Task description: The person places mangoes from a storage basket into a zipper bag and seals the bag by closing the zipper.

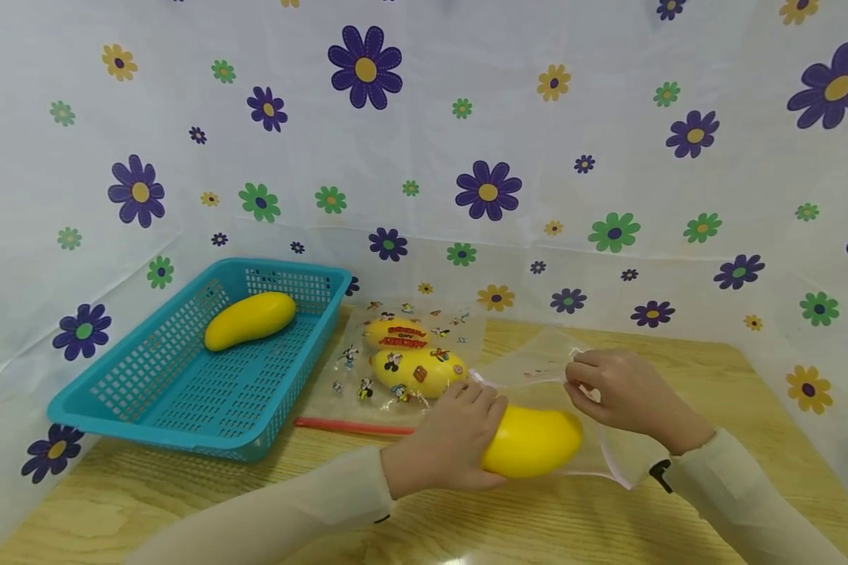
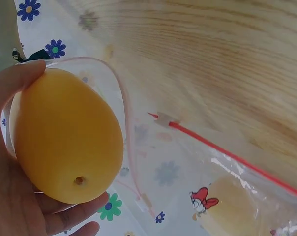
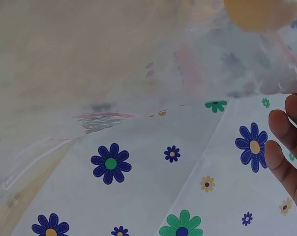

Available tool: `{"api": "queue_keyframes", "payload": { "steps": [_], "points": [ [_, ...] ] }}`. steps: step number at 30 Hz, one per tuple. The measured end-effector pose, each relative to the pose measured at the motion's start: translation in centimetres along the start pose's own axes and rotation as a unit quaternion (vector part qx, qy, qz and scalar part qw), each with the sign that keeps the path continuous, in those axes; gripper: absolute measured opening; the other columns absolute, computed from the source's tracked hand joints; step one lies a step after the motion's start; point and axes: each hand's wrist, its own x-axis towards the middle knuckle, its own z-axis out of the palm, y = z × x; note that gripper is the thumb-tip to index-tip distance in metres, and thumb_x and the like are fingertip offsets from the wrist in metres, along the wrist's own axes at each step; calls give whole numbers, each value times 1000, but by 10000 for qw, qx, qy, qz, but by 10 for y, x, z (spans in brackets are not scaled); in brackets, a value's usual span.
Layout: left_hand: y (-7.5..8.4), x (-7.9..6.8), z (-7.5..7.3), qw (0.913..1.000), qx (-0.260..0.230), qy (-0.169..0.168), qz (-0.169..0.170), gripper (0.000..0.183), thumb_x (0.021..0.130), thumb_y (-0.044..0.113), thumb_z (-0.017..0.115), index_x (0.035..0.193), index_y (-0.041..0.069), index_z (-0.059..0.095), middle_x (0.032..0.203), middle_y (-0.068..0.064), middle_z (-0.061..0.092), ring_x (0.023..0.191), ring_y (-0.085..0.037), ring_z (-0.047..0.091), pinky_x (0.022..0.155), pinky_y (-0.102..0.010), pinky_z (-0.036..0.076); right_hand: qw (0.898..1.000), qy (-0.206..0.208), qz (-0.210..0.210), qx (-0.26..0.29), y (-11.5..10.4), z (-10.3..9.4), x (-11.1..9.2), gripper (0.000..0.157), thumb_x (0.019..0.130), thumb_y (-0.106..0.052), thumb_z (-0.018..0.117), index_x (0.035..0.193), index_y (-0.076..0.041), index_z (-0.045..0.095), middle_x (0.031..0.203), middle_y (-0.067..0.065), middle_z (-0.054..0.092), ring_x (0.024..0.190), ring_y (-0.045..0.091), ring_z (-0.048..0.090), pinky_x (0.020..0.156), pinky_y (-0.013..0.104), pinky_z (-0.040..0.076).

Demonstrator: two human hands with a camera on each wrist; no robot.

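My left hand (image 1: pixel 448 443) grips a glossy yellow mango (image 1: pixel 537 442), and in the left wrist view the thumb lies along one side with fingers under the other. The mango's blunt end points right, at the mouth of a clear zip bag (image 1: pixel 537 357) with a pale pink zip. My right hand (image 1: pixel 622 392) pinches the edge of that bag and holds it up. In the right wrist view the bag (image 3: pixel 124 69) hangs spread out, the fingers (image 3: pixel 281 123) at its edge. How far the mango sits inside the bag I cannot tell.
A blue basket (image 1: pixel 275 420) stands on the left with one yellow mango (image 1: pixel 250 320) in it. Beside it lies a clear cartoon-printed bag (image 1: pixel 346 392) with a red zip (image 1: pixel 353 426), holding two yellow mangoes (image 1: pixel 420 373). A flowered sheet (image 1: pixel 424 149) hangs behind the wooden table (image 1: pixel 707 392).
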Motion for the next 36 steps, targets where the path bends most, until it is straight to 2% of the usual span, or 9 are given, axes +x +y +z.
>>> {"api": "queue_keyframes", "payload": {
  "steps": [5, 8, 16, 22, 26, 32, 36],
  "points": [
    [4, 4, 6, 10000, 22, 44, -60, 80, 69, 76, 54, 118, 13, 51, 103, 2, 56, 94, -13, 52, 86, -31, 42, 10000, -46, 3, 46, 1, -1, 2, 18, 87, -19, 54, 69, -18, 55, 62, -9, 51, 53, -2, 39, 48, 12, 36],
    [5, 6, 10, 9999, -46, 47, -110, 80, 69, 76, 55, 118, 13, 51, 103, 1, 56, 95, -14, 52, 85, -30, 41, 10000, -52, 0, 62, 1, -1, 2, 15, 84, -17, 58, 69, -18, 56, 62, -9, 50, 53, -2, 39, 49, 12, 36],
    [9, 10, 20, 9998, -25, 26, -182, 81, 70, 77, 52, 120, 13, 51, 104, 1, 57, 94, -14, 53, 84, -30, 41, 10000, -57, 7, 63, 1, -1, 2, 14, 82, -15, 60, 68, -17, 56, 61, -9, 50, 54, -2, 38, 49, 12, 36],
    [15, 14, 22, 9996, 54, -3, -270, 81, 71, 78, 49, 120, 14, 51, 103, 2, 57, 93, -13, 53, 80, -28, 40, 9999, -107, 41, 82, 1, 0, 1, 19, 87, -19, 55, 68, -18, 55, 61, -9, 50, 53, -2, 39, 49, 12, 37],
    [18, 17, 23, 9996, 91, 60, -274, 81, 71, 79, 48, 120, 15, 51, 103, 3, 58, 94, -13, 53, 79, -26, 40, 9999, -84, 43, 73, 1, 0, 1, 18, 86, -19, 57, 69, -18, 56, 61, -9, 50, 53, -1, 39, 49, 12, 37],
    [22, 23, 29, 9994, -150, 298, -93, 79, 72, 76, 51, 120, 13, 51, 103, 3, 59, 94, -13, 52, 81, -26, 42, 10000, -62, 33, 19, 1, 0, 2, 13, 80, -15, 62, 68, -17, 57, 61, -8, 51, 53, -1, 40, 49, 13, 37],
    [23, 27, 32, 9994, -220, 245, 41, 80, 73, 75, 53, 123, 12, 50, 106, 2, 59, 96, -13, 52, 84, -25, 43, 10000, -74, 56, 23, 1, -1, 2, 13, 80, -15, 61, 68, -17, 57, 60, -8, 50, 53, -1, 39, 49, 13, 36]
  ]
}}
